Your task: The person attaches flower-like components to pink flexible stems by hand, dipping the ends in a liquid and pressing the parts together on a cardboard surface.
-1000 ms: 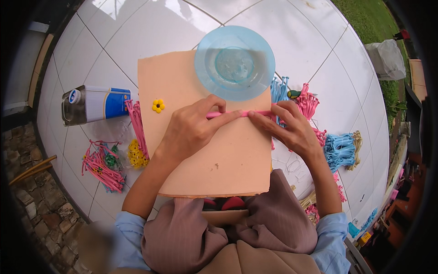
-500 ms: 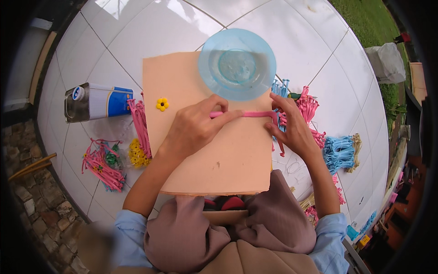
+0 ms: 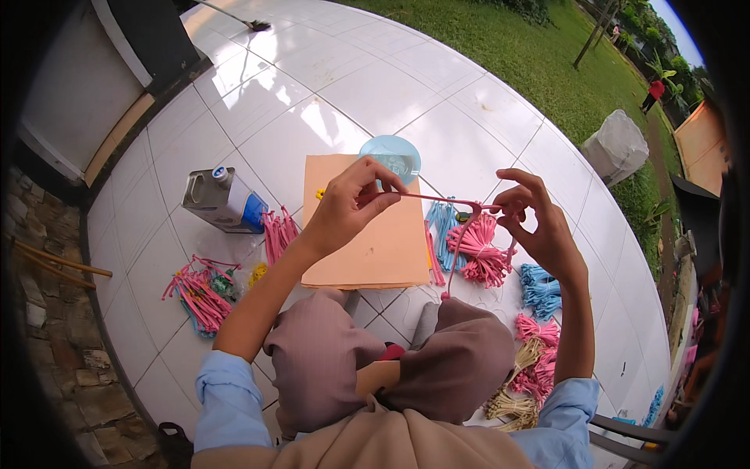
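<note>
Pink cord (image 3: 437,198) spans left hand (image 3: 355,202) to right hand (image 3: 541,227) (seemingly pinched).

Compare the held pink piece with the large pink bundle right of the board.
The pink piece is held up between the left hand and the right hand; the pink bundle lies on the floor. The piece is slender; the bundle is thick and bushy. Both are pink.

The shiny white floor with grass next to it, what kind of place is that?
It looks like an outdoor porch or terrace, maybe by a house. The white floor tiles have sunlight on them, green grass grows along one side, and stone paving borders the other.
</note>
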A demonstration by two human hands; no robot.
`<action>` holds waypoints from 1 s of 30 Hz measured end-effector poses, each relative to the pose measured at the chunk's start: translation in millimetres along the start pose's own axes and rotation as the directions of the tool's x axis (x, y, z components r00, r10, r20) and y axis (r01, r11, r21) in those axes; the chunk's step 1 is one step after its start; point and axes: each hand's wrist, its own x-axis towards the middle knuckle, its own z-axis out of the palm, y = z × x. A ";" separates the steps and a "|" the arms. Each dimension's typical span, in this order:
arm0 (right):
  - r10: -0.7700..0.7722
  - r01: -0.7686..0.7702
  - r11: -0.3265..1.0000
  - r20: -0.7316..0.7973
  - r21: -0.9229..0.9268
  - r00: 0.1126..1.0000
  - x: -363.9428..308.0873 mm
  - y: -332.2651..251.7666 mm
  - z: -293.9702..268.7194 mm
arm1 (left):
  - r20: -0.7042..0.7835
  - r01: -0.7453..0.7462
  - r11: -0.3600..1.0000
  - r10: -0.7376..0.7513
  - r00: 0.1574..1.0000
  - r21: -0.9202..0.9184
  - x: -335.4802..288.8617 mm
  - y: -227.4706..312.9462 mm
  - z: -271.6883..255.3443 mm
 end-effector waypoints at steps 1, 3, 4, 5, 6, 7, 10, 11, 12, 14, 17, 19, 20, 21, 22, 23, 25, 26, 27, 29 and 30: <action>-0.065 0.066 0.998 -0.046 0.016 0.997 8.1 -18.5 -3.9 | -0.024 0.029 0.999 -0.029 0.999 -0.030 -3.4 4.6 -13.5; -0.143 0.164 0.976 -0.149 0.141 0.978 26.1 -55.2 -4.0 | -0.075 -0.022 1.000 0.021 0.997 0.000 -11.4 8.8 -44.1; -0.212 0.252 0.948 -0.205 0.195 0.956 34.6 -68.8 -3.4 | -0.112 -0.009 0.994 -0.003 0.994 -0.107 -14.9 9.0 -56.1; -0.249 0.311 0.912 -0.243 0.266 0.938 45.9 -83.7 5.0 | -0.191 -0.066 0.994 0.049 0.980 -0.082 -22.5 15.4 -69.7; -0.283 0.371 0.866 -0.281 0.335 0.917 58.7 -101.5 14.6 | -0.268 -0.123 0.991 0.105 0.958 -0.050 -29.1 22.6 -85.6; -0.291 0.396 0.837 -0.306 0.378 0.906 70.9 -119.6 27.1 | -0.251 -0.113 0.993 0.114 0.961 0.016 -36.6 24.6 -103.4; -0.330 0.418 0.827 -0.276 0.377 0.903 110.2 -156.8 73.9 | -0.223 -0.164 0.985 0.171 0.960 0.052 -59.2 26.3 -124.6; -0.347 0.422 0.817 -0.250 0.392 0.904 122.0 -163.1 91.5 | -0.195 -0.127 0.987 0.144 0.970 0.100 -64.9 18.9 -130.1; -0.324 0.407 0.805 -0.256 0.431 0.911 135.4 -166.4 110.5 | -0.205 -0.072 0.992 0.091 0.975 0.100 -72.3 13.1 -132.6; -0.259 0.349 0.801 -0.245 0.487 0.934 157.0 -167.4 152.9 | -0.229 -0.031 0.996 0.049 0.972 0.079 -87.2 -24.9 -135.2; -0.105 0.259 0.714 -0.266 0.651 0.958 185.0 -147.1 240.7 | -0.264 -0.011 0.960 -0.066 0.962 -0.281 -119.8 -87.8 -128.1; -0.040 0.187 0.741 -0.236 0.645 0.971 193.1 -131.1 300.0 | -0.363 -0.017 0.892 -0.167 0.917 -0.452 -141.9 -133.9 -116.4; -0.007 0.149 0.762 -0.221 0.631 0.975 193.8 -119.1 325.5 | -0.419 -0.024 0.871 -0.211 0.883 -0.491 -146.4 -148.0 -108.2; 0.045 0.065 0.798 -0.167 0.599 0.985 192.7 -105.1 348.4 | -0.450 -0.050 0.874 -0.199 0.870 -0.484 -149.0 -160.7 -96.7; 0.064 0.011 0.856 -0.128 0.516 0.990 189.0 -97.2 373.5 | -0.450 -0.012 0.866 -0.247 0.858 -0.500 -164.2 -180.1 -93.5; 0.078 0.000 0.935 -0.206 0.354 0.975 184.3 -81.4 398.3 | -0.448 0.113 0.896 -0.321 0.835 -0.430 -172.3 -204.1 -86.5; 0.102 -0.057 0.982 -0.254 0.178 0.962 164.7 -57.0 432.9 | -0.358 0.294 0.791 -0.529 0.769 -0.537 -192.1 -242.9 -71.9; 0.226 -0.168 0.945 -0.187 0.281 0.956 151.7 -53.1 442.2 | -0.316 0.372 0.726 -0.620 0.718 -0.579 -199.2 -254.6 -70.7; 0.343 -0.282 0.884 -0.108 0.372 0.933 138.5 -50.4 451.1 | -0.289 0.414 0.626 -0.721 0.630 -0.660 -203.4 -268.7 -70.3; 0.513 -0.425 0.734 -0.023 0.530 0.858 119.1 -39.6 468.9 | -0.335 0.459 0.623 -0.756 0.562 -0.634 -197.6 -284.1 -60.5; 0.636 -0.516 0.543 0.076 0.663 0.768 110.5 -35.3 478.3 | -0.363 0.478 0.620 -0.769 0.526 -0.622 -194.5 -291.8 -56.5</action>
